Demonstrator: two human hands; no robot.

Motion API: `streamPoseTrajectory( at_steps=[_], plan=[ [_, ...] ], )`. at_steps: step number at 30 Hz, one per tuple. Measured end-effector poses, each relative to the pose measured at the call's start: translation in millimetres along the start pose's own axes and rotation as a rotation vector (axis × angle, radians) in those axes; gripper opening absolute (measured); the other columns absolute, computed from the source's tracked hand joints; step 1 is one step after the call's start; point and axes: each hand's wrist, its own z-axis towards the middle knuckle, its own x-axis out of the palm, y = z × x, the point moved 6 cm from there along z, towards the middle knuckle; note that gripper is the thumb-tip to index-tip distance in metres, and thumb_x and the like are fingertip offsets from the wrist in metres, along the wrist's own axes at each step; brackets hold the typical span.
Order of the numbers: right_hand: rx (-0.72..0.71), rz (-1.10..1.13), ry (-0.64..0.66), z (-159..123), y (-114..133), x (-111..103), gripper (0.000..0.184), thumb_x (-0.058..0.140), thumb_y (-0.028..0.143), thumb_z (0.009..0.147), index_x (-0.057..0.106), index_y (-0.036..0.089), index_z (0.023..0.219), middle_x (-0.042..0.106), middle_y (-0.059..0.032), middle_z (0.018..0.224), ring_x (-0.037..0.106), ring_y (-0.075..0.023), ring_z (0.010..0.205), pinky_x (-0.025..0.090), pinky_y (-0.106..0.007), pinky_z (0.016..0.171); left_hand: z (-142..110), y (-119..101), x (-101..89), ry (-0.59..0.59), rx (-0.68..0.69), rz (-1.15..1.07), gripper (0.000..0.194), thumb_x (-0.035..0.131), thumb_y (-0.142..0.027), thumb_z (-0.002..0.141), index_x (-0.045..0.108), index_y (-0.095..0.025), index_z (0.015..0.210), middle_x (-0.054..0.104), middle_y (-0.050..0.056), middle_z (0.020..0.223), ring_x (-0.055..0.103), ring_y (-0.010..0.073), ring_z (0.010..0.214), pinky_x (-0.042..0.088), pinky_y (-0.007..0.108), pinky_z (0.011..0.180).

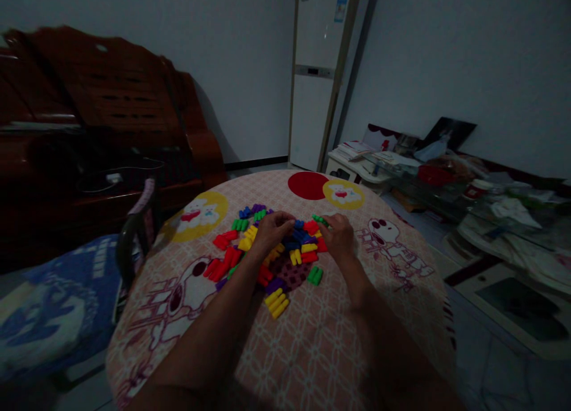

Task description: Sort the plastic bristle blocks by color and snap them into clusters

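Over the far side of a heap of plastic toy blocks, my left hand (271, 231) has its thumb and fingertips closed together at a small blue block (299, 224). To its right, my right hand (338, 234) pinches a green block (320, 220) between thumb and fingers, just above the pile. Between and below the hands lie dark blue blocks (294, 239), a red block (311, 227) and yellow blocks (295, 256). A green block (314, 275) lies apart at the near right, and a yellow block (277, 304) sits closest to me.
A patterned cloth covers the round table (330, 339). At the left stand a chair (138, 232) and a wooden bench (120, 96). A cluttered glass-topped cabinet (450, 203) runs along the right, and a tall white appliance (314, 102) stands behind.
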Motion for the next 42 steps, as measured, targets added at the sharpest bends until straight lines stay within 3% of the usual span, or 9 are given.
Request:
streamPoseTrajectory(
  at_steps=[4,6,12,20,25,30,35,39,42],
  plan=[
    [0.277,0.071,-0.085,0.2,-48.5,-16.2,0.014,0.062,0.029,0.086,0.07,0.018,0.083,0.068,-0.0041,0.073,0.058,-0.0175,0.068,0.043,-0.027,0.065,4.6,4.5,-16.7,-0.076,0.026,0.089,0.027,0.066,-0.037,0.07,0.071,-0.015,0.086,0.072,0.004,0.07,0.067,0.0177,0.062,0.053,0.027,0.06],
    [0.332,0.052,-0.102,-1.2,-60.8,-20.9,0.017,0.062,0.031,0.085,0.069,0.017,0.077,0.068,-0.0041,0.069,0.058,-0.0168,0.065,0.041,-0.027,0.064,6.4,5.4,-25.1,-0.111,0.042,0.127,0.025,0.065,-0.035,0.07,0.071,-0.015,0.086,0.072,0.004,0.068,0.067,0.0177,0.061,0.052,0.027,0.058],
    [0.312,-0.094,-0.038,-2.9,-65.4,-18.3,0.025,0.06,0.035,0.086,0.073,0.016,0.076,0.073,-0.01,0.078,0.06,-0.0186,0.071,0.039,-0.029,0.067,7.2,5.4,-41.6,-0.185,0.02,0.112,0.027,0.065,-0.035,0.07,0.07,-0.015,0.087,0.072,0.003,0.068,0.068,0.0181,0.061,0.054,0.028,0.06],
    [0.4,-0.096,-0.017,-9.2,-76.9,-4.0,0.016,0.065,0.032,0.078,0.069,0.018,0.071,0.072,-0.0081,0.069,0.062,-0.0193,0.065,0.039,-0.028,0.062,5.0,1.5,-55.4,-0.247,0.009,0.179,0.026,0.064,-0.034,0.07,0.072,-0.016,0.088,0.072,0.003,0.069,0.068,0.0175,0.062,0.055,0.027,0.062],
    [0.379,0.002,-0.034,-9.1,-75.7,-1.5,0.021,0.062,0.037,0.079,0.069,0.019,0.072,0.071,-0.0071,0.068,0.063,-0.0188,0.063,0.041,-0.028,0.062,-0.3,-7.4,-87.2,-0.418,0.025,0.231,0.029,0.062,-0.033,0.07,0.072,-0.015,0.09,0.072,0.004,0.072,0.069,0.0177,0.065,0.055,0.027,0.063],
    [0.422,0.121,-0.131,-7.6,-77.0,-11.9,0.032,0.057,0.045,0.081,0.07,0.017,0.076,0.072,-0.0076,0.069,0.064,-0.0195,0.061,0.044,-0.029,0.06,-7.1,-7.4,-112.9,-0.558,0.009,0.275,0.029,0.061,-0.031,0.072,0.072,-0.015,0.093,0.074,0.006,0.078,0.07,0.0188,0.069,0.057,0.03,0.068],
    [0.431,0.131,-0.14,-8.0,-79.7,-15.5,0.033,0.055,0.045,0.083,0.071,0.015,0.079,0.072,-0.0084,0.069,0.064,-0.0197,0.061,0.044,-0.029,0.06,-8.4,-7.0,-116.3,-0.558,0.014,0.39,0.027,0.059,-0.028,0.074,0.073,-0.017,0.094,0.075,0.007,0.085,0.071,0.0202,0.075,0.057,0.032,0.077],
    [0.356,-0.036,-0.001,-10.6,-78.1,-3.4,0.025,0.059,0.039,0.082,0.07,0.017,0.076,0.073,-0.009,0.072,0.064,-0.0196,0.065,0.042,-0.029,0.062,-4.9,-6.7,-112.2,-0.501,0.004,0.521,0.023,0.06,-0.023,0.073,0.074,-0.017,0.09,0.076,0.007,0.089,0.071,0.0215,0.084,0.056,0.032,0.083],
    [0.342,-0.154,0.081,-14.4,-79.2,4.5,0.019,0.061,0.035,0.082,0.071,0.019,0.08,0.074,-0.0094,0.075,0.065,-0.02,0.069,0.042,-0.029,0.064,0.2,-6.5,-94.5,-0.383,0.038,0.525,0.025,0.059,-0.021,0.074,0.074,-0.017,0.093,0.077,0.007,0.094,0.071,0.0213,0.086,0.056,0.032,0.084]
  ],
)
